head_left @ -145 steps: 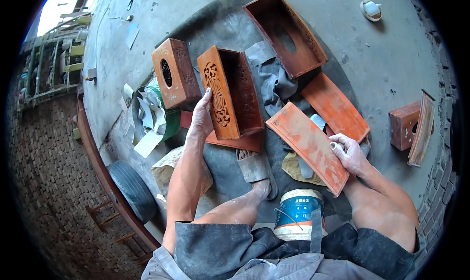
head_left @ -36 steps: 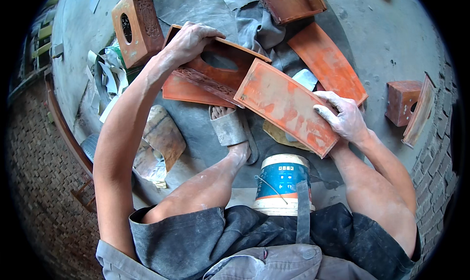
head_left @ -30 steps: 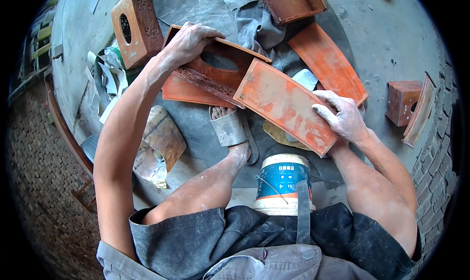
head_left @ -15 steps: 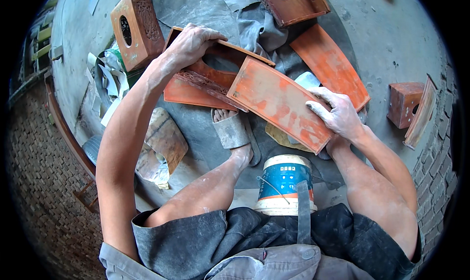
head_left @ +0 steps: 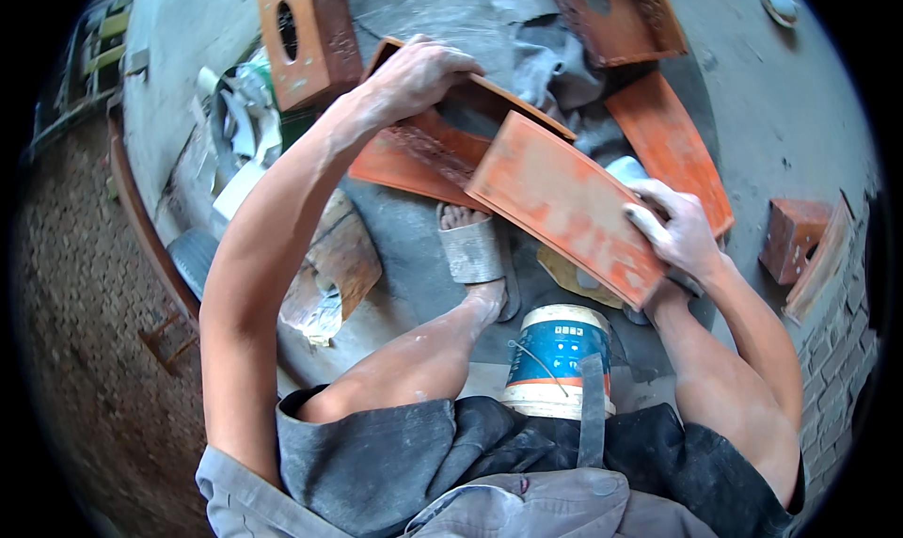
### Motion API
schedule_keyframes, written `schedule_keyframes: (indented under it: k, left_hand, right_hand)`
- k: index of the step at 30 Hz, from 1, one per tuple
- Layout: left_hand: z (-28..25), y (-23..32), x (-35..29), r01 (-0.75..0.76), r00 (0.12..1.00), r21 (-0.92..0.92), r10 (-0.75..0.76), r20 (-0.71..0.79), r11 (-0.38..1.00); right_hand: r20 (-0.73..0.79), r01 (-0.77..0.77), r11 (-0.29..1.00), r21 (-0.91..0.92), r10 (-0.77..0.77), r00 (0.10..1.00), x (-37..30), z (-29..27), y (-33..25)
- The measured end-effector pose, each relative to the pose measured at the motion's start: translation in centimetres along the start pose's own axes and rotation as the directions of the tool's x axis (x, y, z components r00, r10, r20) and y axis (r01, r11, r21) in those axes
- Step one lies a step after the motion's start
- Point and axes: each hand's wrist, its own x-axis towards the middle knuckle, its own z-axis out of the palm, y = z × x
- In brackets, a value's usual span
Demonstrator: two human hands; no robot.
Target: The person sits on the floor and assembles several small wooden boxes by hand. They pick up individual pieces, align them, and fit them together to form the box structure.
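Note:
My left hand [head_left: 423,75] grips the upper edge of a reddish-brown wooden box [head_left: 461,145] with an oval opening and carved trim. In my right hand [head_left: 679,229], thumb on top, is a flat orange-red wooden panel [head_left: 569,209] with pale, worn patches. The panel slants down to the right, its upper left end overlapping the box. Whether the two touch, I cannot tell. Under the box, part of another orange panel [head_left: 390,166] shows. A further orange panel [head_left: 670,148] lies beyond my right hand. A pale, rounded thing [head_left: 625,169] is partly hidden beside that hand.
Similar boxes stand at the far left [head_left: 306,44], far middle [head_left: 621,21] and right [head_left: 795,242]. Grey cloth [head_left: 555,63] lies beyond the held box. A white-and-blue bucket [head_left: 560,350] sits between my legs. Paper scraps [head_left: 240,124] fill a container at left.
The whole scene has shifted rightward in the picture as the view moved. Both hands keep hold of the same box and panel, with little change between them.

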Motion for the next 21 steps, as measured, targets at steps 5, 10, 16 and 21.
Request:
schedule_keyframes:
  k: [5, 10, 16, 21]
  left_hand:
    - [-1.5, -1.3, -0.1, 0.021, 1.000, -0.015, -0.021, 0.011, 1.000]
    - [-3.8, -3.0, 3.5, 0.051, 0.998, 0.097, -0.048, -0.032, 0.994]
    - [-4.5, -3.3, 5.8, -0.023, 0.985, 0.090, 0.037, -0.166, 0.996]
    - [-3.7, -4.7, 4.0, -0.030, 0.970, 0.300, 0.100, -0.220, 0.953]
  right_hand:
    - [-0.072, -0.003, 0.997, -0.081, -0.003, 0.997, -4.1, -3.2, 3.4]
    - [-0.243, -0.084, 0.949, -0.304, 0.008, 0.970, -5.8, -5.3, 6.3]
    - [-0.305, -0.215, 0.934, -0.286, 0.124, 0.944, -4.4, -4.5, 6.2]
    - [-0.310, -0.218, 0.897, -0.384, 0.097, 0.946, -3.4, -2.6, 5.8]
